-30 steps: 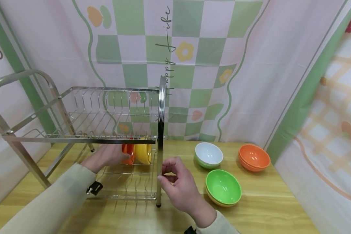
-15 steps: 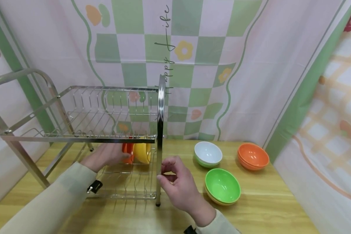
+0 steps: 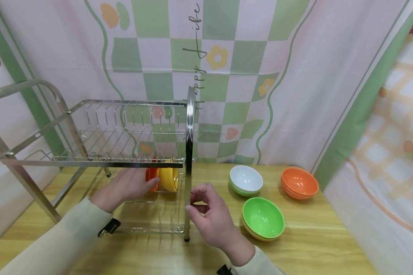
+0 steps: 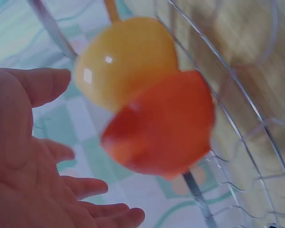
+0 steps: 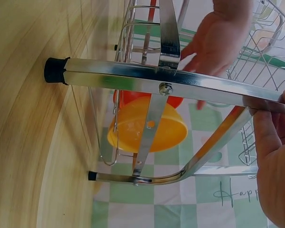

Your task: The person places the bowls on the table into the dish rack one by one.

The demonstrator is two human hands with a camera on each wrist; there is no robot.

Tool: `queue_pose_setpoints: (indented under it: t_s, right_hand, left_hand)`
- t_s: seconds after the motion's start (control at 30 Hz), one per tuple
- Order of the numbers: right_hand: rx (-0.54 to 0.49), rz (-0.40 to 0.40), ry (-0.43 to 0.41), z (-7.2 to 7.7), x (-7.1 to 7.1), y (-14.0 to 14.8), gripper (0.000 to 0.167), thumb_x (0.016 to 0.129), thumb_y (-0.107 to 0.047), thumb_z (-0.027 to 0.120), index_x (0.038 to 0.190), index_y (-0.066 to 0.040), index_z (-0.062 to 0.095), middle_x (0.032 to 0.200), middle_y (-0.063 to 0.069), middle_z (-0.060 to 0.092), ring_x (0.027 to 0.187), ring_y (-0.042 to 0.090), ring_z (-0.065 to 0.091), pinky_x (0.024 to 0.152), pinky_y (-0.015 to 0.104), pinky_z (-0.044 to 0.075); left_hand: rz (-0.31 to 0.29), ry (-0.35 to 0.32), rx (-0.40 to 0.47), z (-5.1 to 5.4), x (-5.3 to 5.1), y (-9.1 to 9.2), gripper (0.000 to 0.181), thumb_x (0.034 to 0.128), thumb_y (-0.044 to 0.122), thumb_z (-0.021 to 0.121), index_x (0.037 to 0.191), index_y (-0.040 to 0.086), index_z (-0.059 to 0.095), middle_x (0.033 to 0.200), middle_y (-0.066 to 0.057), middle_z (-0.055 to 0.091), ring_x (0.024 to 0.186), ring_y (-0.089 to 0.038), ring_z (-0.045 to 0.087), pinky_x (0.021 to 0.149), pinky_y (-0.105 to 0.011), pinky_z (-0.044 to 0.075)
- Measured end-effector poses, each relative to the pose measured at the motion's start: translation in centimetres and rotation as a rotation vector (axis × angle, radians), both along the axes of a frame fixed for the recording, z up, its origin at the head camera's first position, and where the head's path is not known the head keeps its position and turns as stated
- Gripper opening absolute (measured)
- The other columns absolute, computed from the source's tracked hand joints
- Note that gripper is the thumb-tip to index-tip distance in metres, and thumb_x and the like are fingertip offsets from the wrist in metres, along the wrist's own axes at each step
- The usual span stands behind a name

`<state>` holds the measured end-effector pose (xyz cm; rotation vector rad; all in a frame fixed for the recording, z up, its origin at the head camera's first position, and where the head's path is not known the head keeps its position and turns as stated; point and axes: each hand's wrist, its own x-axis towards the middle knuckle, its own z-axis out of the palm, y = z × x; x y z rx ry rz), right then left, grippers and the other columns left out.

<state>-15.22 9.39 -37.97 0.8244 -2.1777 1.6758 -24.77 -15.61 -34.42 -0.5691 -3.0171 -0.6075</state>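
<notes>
A two-tier metal dish rack (image 3: 99, 165) stands at the left of the head view. On its lower tier, an orange-red bowl (image 4: 164, 128) and a yellow bowl (image 4: 133, 57) stand on their sides, close together. My left hand (image 3: 132, 183) reaches in under the upper tier, beside the orange-red bowl. In the left wrist view its fingers are spread, with a gap between them and both bowls. My right hand (image 3: 210, 219) holds the rack's right front post, and the right wrist view shows thumb and fingers (image 5: 266, 133) pinching the metal tube.
To the right of the rack, a wooden table (image 3: 313, 244) bears a white bowl (image 3: 246, 179) in a green one, a green bowl (image 3: 263, 217) in a yellowish one, and stacked orange bowls (image 3: 299, 183). A patterned curtain (image 3: 241, 84) hangs behind.
My left hand has shifted slightly, its thumb moving up and right by the orange-red bowl. In the latest view its fingers are off the bowl. My right hand stays on the post.
</notes>
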Motion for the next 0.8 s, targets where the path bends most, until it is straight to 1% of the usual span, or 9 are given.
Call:
queue_pose_setpoints:
  t_s: [0.07,0.17,0.27,0.3,0.37,0.47,0.6,0.7,0.8]
  right_hand:
    - [0.0,0.001,-0.006,0.0,0.0,0.0,0.034,0.09,0.003,0.068,0.112,-0.015,0.05,0.102,0.005,0.06,0.096,0.021,0.064,0.076,0.035,0.059]
    - [0.0,0.0,-0.009,0.0,0.0,0.0,0.033,0.091,0.003,0.068,0.112,-0.015,0.05,0.102,0.006,0.059,0.096,0.021,0.064,0.077,0.035,0.059]
    - [-0.003,0.002,0.001,-0.1,-0.1,0.0,0.033,0.091,0.003,0.068,0.112,-0.014,0.05,0.102,0.004,0.059,0.096,0.022,0.064,0.076,0.035,0.059]
    - [-0.003,0.003,0.004,-0.2,-0.1,0.0,0.033,0.091,0.003,0.068,0.112,-0.014,0.05,0.102,0.003,0.059,0.096,0.022,0.064,0.076,0.035,0.059]
    - [-0.006,0.005,0.013,-0.2,-0.1,0.0,0.033,0.091,0.003,0.068,0.112,-0.014,0.05,0.102,0.002,0.059,0.095,0.022,0.065,0.076,0.035,0.06]
    - [-0.015,0.008,0.017,-0.3,-0.1,0.0,0.032,0.091,0.003,0.068,0.112,-0.014,0.05,0.102,0.002,0.059,0.095,0.022,0.064,0.075,0.035,0.06]
    - [-0.02,0.004,0.004,-0.3,-0.1,0.0,0.032,0.092,0.002,0.068,0.112,-0.015,0.05,0.102,0.002,0.058,0.096,0.023,0.064,0.075,0.035,0.06]
    - [-0.025,0.004,-0.012,-0.2,0.0,-0.1,0.032,0.092,0.003,0.067,0.112,-0.015,0.051,0.102,0.002,0.057,0.097,0.023,0.063,0.076,0.035,0.059]
    - [-0.025,0.006,-0.032,-0.1,0.1,0.0,0.03,0.092,0.003,0.067,0.11,-0.015,0.052,0.104,0.002,0.059,0.099,0.023,0.063,0.078,0.036,0.059]
  left_hand:
    - [-0.027,0.033,0.015,0.4,0.8,0.4,0.087,0.0975,0.039,0.063,0.16,0.008,0.011,0.107,-0.014,0.062,0.061,-0.017,0.053,0.064,-0.039,0.05]
    - [-0.043,0.069,0.044,0.9,1.9,0.9,0.075,0.0967,0.042,0.064,0.151,0.003,0.029,0.094,-0.011,0.061,0.064,-0.016,0.053,0.063,-0.036,0.051]
    - [-0.026,0.027,0.096,1.5,3.3,1.4,0.049,0.0952,0.045,0.065,0.12,0.006,0.05,0.081,-0.005,0.054,0.063,-0.018,0.052,0.053,-0.032,0.048]
    - [-0.017,0.008,0.115,1.6,3.7,1.5,0.043,0.0945,0.046,0.066,0.109,0.008,0.051,0.081,-0.005,0.053,0.064,-0.018,0.051,0.052,-0.032,0.048]
    - [-0.009,-0.027,0.148,1.9,4.4,1.8,0.041,0.0931,0.047,0.067,0.099,0.009,0.052,0.082,-0.006,0.052,0.066,-0.019,0.05,0.052,-0.032,0.047]
    - [-0.014,-0.047,0.199,2.2,5.3,2.0,0.045,0.0907,0.046,0.071,0.107,0.007,0.055,0.088,-0.006,0.053,0.071,-0.02,0.051,0.054,-0.033,0.048]
    - [-0.06,-0.05,0.3,2.4,6.0,2.4,0.059,0.0893,0.039,0.074,0.134,0.009,0.051,0.11,-0.007,0.06,0.094,-0.023,0.06,0.073,-0.041,0.055]
    - [-0.092,-0.121,0.435,2.5,6.5,2.9,0.06,0.0894,0.031,0.076,0.141,0.016,0.048,0.12,-0.006,0.059,0.109,-0.025,0.06,0.087,-0.044,0.054]
    - [-0.108,-0.219,0.594,2.6,7.1,3.6,0.058,0.0891,0.023,0.076,0.139,0.019,0.048,0.119,-0.006,0.058,0.109,-0.024,0.06,0.088,-0.042,0.055]
